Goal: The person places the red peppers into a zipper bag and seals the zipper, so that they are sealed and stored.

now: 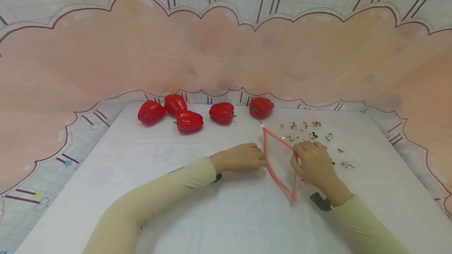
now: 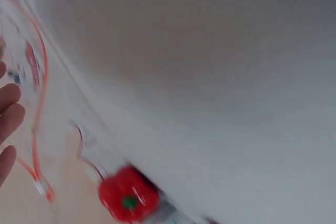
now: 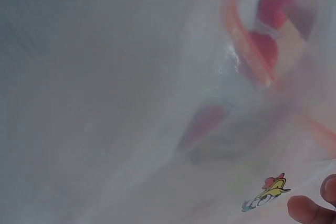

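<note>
A clear plastic zip bag, printed with small cartoon figures, lies with its orange zip rim (image 1: pixel 281 184) spread into a loop. My right hand (image 1: pixel 314 166) grips the loop's right side, which is drawn to a point there. At the left side my left hand (image 1: pixel 243 157) reaches to the rim; its fingers (image 2: pixel 9 121) look loose and separated in the left wrist view. A white zip slider (image 1: pixel 262 125) sits at the loop's far end. In the right wrist view, fingertips (image 3: pixel 307 209) appear beside a printed duck figure (image 3: pixel 266 192); their hold on the plastic is partly out of frame.
Several red bell peppers stand along the table's far edge, one (image 1: pixel 261 107) just beyond the bag and another (image 1: pixel 222 113) to its left. Three more, including a pepper (image 1: pixel 189 122), cluster farther left. A patterned cloth (image 1: pixel 226 58) hangs behind the white table (image 1: pixel 226 214).
</note>
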The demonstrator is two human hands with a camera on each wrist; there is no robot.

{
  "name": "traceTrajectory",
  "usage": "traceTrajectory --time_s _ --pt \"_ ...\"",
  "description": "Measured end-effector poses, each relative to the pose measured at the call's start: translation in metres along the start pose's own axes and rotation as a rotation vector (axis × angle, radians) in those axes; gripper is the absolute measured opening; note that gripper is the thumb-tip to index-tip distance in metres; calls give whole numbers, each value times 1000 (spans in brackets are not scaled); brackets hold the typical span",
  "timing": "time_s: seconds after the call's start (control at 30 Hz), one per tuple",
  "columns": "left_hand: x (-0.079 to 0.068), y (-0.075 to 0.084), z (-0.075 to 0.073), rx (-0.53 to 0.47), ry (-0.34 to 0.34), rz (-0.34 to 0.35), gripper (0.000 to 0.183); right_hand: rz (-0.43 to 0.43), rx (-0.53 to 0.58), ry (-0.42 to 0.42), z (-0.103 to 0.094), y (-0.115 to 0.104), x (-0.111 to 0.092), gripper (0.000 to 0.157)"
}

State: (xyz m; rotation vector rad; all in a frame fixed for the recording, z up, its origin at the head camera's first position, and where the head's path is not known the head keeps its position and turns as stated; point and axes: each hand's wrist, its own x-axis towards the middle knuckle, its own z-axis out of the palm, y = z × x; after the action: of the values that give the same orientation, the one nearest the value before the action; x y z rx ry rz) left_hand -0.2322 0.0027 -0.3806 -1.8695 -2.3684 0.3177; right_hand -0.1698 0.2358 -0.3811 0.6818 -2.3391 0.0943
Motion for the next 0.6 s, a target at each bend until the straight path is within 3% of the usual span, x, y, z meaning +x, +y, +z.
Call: traceTrajectory --time_s 0.13,0.3,0.43,0.6 --pt "-19 -36 -6 -60 80 -96 32 21 11 10 0 3 1 8" --pt "-44 -90 -17 -90 142 -298 45 37 21 35 -1 7 2 6" --pt "-57 -124 -20 -130 81 -440 58 29 26 74 -1 10 2 7" --pt "-63 -148 -17 -181 -48 -569 74 32 28 115 0 14 2 9"
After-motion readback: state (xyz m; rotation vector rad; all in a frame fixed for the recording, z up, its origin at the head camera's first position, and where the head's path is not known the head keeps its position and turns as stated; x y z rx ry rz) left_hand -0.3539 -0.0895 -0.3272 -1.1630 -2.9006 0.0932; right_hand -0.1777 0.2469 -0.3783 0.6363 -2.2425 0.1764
